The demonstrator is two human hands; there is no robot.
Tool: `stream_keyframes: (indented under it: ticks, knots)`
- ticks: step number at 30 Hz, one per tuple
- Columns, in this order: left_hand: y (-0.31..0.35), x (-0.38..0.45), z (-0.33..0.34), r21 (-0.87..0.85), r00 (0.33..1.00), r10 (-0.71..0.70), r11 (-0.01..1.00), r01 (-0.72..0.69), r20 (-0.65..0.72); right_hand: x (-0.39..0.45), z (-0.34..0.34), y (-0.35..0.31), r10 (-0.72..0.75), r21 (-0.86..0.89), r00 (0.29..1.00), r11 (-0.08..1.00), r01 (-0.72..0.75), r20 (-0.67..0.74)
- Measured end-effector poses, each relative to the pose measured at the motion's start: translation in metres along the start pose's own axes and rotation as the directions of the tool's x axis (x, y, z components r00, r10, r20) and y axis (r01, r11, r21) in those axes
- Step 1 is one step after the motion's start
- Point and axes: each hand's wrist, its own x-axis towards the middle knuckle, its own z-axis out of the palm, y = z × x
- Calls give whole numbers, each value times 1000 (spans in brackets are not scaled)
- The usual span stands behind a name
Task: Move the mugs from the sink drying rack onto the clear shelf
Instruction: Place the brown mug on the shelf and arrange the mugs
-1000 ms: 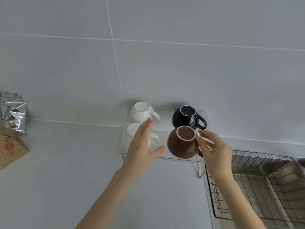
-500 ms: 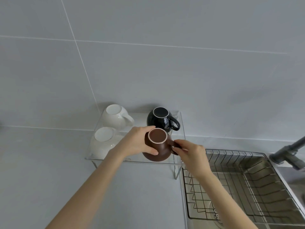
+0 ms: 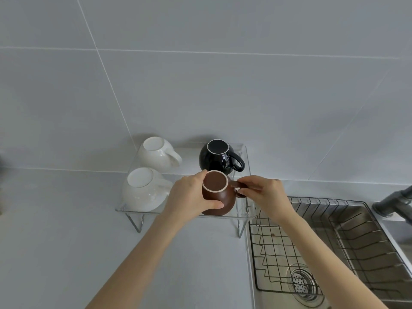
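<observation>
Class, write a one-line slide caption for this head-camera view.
Both hands, left hand and right hand, steady an upturned brown mug on the clear shelf beside three others.

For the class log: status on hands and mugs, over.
Left hand on brown mug body, right hand pinching its handle. Mug upside down on clear shelf. Nothing obstructing.

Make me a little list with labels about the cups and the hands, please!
cups on clear shelf: four, all upside down
back row: white mug, black mug
front row: white mug, brown mug
left hand: wrapped around brown mug's body
right hand: pinching brown mug's handle
drying rack: no mugs visible in it
faucet: far right
</observation>
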Motion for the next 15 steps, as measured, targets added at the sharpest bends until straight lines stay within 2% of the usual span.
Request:
stream_keyframes:
  ticks: [7, 10, 12, 14, 15]
  knots:
    - [-1, -1, -1, 56, 998, 19, 998, -22, 52, -1, 1, 3, 16, 19, 1000, 1000, -16, 1]
    - [-3, 0, -10, -106, 994, -26, 994, 38, 105, 1, -4, -4, 62, 27, 998, 998, -63, 21]
    - [-5, 10, -21, -222, 998, -42, 974, 49, 35, 9, -10, -11, 51, 26, 997, 998, -50, -51]
    - [-8, 29, -31, -164, 999, -29, 986, 22, -41, 21, -14, -17, 37, -11, 985, 999, -39, -169]
    - [-8, 40, -36, -122, 999, -28, 992, 24, -27, 28, -14, -18, 43, -26, 977, 998, -50, -208]
